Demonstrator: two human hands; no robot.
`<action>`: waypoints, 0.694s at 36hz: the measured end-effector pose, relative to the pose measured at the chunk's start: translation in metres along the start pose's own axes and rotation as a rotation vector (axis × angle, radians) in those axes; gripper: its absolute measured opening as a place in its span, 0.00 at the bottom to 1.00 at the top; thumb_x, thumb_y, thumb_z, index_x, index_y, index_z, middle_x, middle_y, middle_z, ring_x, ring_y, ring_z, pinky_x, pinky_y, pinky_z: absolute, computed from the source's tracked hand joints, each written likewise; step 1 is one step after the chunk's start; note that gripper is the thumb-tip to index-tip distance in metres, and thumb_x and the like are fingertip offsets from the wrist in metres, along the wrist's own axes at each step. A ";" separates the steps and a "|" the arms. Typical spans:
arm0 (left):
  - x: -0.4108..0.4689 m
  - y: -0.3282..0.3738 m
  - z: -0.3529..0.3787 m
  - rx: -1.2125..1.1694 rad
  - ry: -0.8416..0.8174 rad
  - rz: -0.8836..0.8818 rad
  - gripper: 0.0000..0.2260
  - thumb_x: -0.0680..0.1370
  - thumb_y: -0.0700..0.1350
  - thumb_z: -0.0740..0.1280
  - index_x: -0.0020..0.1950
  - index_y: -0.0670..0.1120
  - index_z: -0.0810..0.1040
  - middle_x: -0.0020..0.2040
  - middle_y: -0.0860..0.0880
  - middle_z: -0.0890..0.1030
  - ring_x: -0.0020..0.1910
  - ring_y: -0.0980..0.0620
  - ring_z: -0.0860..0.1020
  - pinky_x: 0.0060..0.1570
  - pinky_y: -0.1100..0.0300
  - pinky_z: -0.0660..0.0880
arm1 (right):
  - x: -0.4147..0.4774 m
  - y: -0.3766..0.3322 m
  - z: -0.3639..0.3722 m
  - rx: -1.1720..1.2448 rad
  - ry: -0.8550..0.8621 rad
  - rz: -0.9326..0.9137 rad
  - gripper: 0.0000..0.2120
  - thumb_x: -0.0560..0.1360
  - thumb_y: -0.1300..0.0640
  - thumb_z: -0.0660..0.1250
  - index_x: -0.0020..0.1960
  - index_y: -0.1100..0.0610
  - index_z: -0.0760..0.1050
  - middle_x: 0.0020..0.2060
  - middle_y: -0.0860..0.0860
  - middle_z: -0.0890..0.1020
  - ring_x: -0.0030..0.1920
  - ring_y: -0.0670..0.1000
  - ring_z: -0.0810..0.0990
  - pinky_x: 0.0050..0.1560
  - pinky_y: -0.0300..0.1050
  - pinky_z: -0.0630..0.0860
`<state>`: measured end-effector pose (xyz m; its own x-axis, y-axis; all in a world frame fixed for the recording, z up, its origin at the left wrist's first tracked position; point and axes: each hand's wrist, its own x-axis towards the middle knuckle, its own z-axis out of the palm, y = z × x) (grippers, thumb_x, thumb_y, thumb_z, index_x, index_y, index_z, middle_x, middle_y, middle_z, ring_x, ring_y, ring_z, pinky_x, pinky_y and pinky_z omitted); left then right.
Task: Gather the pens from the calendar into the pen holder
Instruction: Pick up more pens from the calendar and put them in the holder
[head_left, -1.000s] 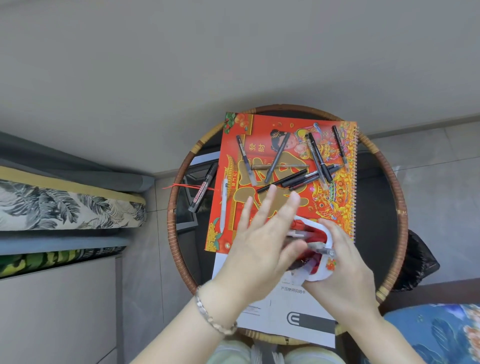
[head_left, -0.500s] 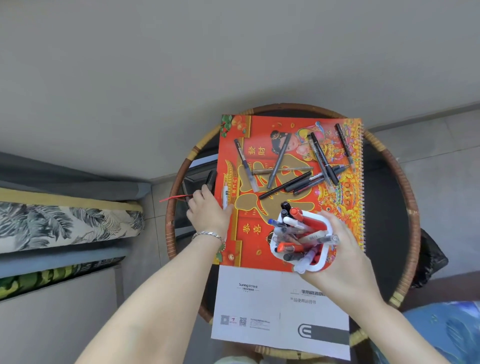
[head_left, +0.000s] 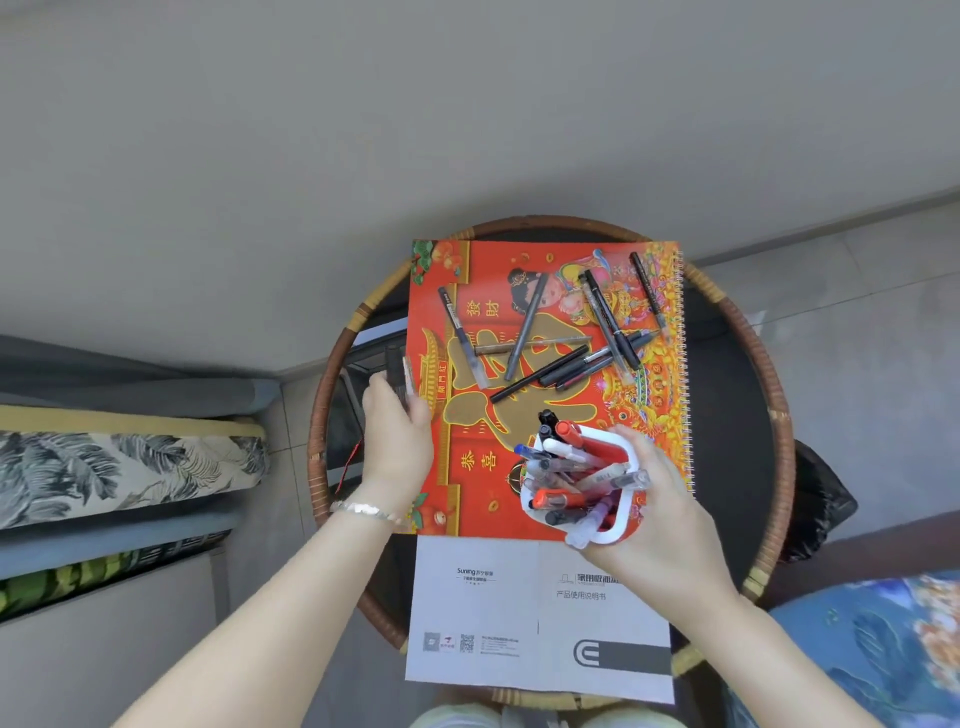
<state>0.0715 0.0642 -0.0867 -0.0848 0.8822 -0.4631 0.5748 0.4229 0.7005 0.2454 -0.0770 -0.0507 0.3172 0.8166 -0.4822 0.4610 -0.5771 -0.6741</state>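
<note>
The red calendar (head_left: 524, 260) lies on a round table. Several dark and grey pens (head_left: 525, 328) are scattered over its upper half. My right hand (head_left: 670, 525) grips the white and red pen holder (head_left: 621, 535), held tilted above the calendar's lower right part and stuffed with several pens. At the calendar's left edge my left hand (head_left: 397, 441) is closed around a black marker (head_left: 394, 364) and a pale pen beside it; both look blurred, with their lower ends hidden in my fingers.
The round table has a raised rattan rim (head_left: 782, 415). A white booklet (head_left: 498, 603) lies below the calendar, overhanging the near rim. A leaf-print cushion (head_left: 130, 467) is at left, a black bag (head_left: 821, 499) at right, and blue fabric (head_left: 883, 654) at lower right.
My left hand left the holder, went to the calendar's left edge and closed on the black marker and pale pen. The right hand kept hold of the holder.
</note>
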 end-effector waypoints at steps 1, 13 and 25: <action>-0.012 0.013 -0.005 -0.086 0.000 0.027 0.05 0.82 0.42 0.56 0.57 0.49 0.65 0.54 0.47 0.75 0.43 0.56 0.77 0.30 0.68 0.74 | -0.001 0.000 -0.001 0.002 0.009 0.001 0.39 0.57 0.42 0.67 0.67 0.41 0.61 0.57 0.37 0.72 0.55 0.45 0.76 0.47 0.38 0.73; -0.130 0.074 -0.016 -0.674 -0.132 0.296 0.12 0.74 0.30 0.66 0.47 0.47 0.75 0.46 0.48 0.85 0.51 0.52 0.83 0.49 0.65 0.78 | -0.015 0.003 -0.012 0.083 0.122 -0.033 0.31 0.62 0.56 0.73 0.59 0.37 0.66 0.52 0.35 0.75 0.52 0.42 0.77 0.42 0.38 0.76; -0.132 0.066 0.013 -0.761 -0.069 0.241 0.12 0.74 0.29 0.66 0.46 0.46 0.74 0.44 0.47 0.85 0.50 0.46 0.83 0.53 0.52 0.79 | -0.027 0.013 -0.014 0.058 0.147 0.002 0.37 0.62 0.58 0.76 0.63 0.37 0.64 0.55 0.35 0.73 0.57 0.46 0.76 0.47 0.42 0.76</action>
<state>0.1316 -0.0270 0.0134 0.0359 0.9629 -0.2674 -0.1442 0.2698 0.9521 0.2541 -0.1061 -0.0390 0.4381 0.8054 -0.3993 0.4130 -0.5748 -0.7064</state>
